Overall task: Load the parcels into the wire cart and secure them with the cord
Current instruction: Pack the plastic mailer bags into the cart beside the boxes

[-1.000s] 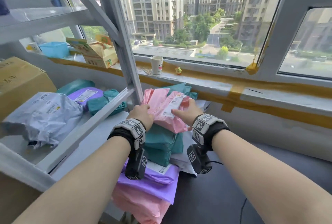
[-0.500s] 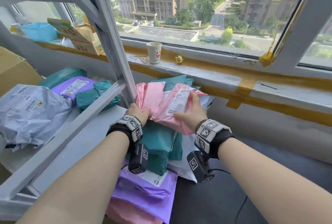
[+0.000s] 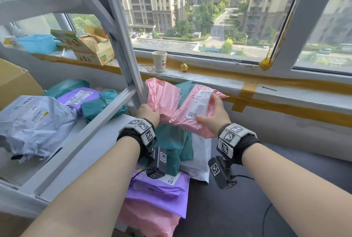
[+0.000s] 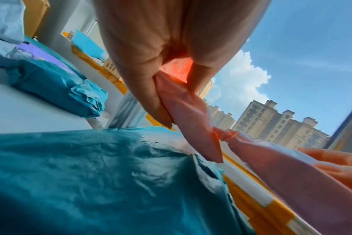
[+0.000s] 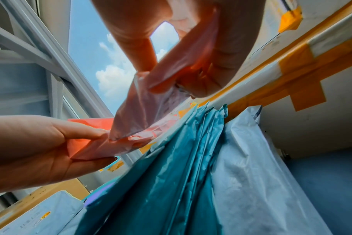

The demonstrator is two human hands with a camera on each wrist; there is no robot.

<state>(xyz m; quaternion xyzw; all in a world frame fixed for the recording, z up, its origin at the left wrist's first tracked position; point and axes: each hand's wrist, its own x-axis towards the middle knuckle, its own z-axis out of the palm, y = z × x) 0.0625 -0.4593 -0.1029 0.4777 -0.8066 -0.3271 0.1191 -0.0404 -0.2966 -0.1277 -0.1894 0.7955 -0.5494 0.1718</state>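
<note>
We take the grey shelf post (image 3: 122, 50) as our mark. Left of it, on the shelf, lie a pale blue parcel (image 3: 32, 122), a purple one (image 3: 76, 97) and a teal one (image 3: 99, 103). Right of its foot a stack holds a teal parcel (image 3: 171, 141) over purple and pink ones. Above that stack our left hand (image 3: 149, 112) pinches a plain pink parcel (image 3: 163, 96), and our right hand (image 3: 213, 113) grips a labelled pink parcel (image 3: 200, 107). Beyond the post stands a paper cup (image 3: 159, 61).
</note>
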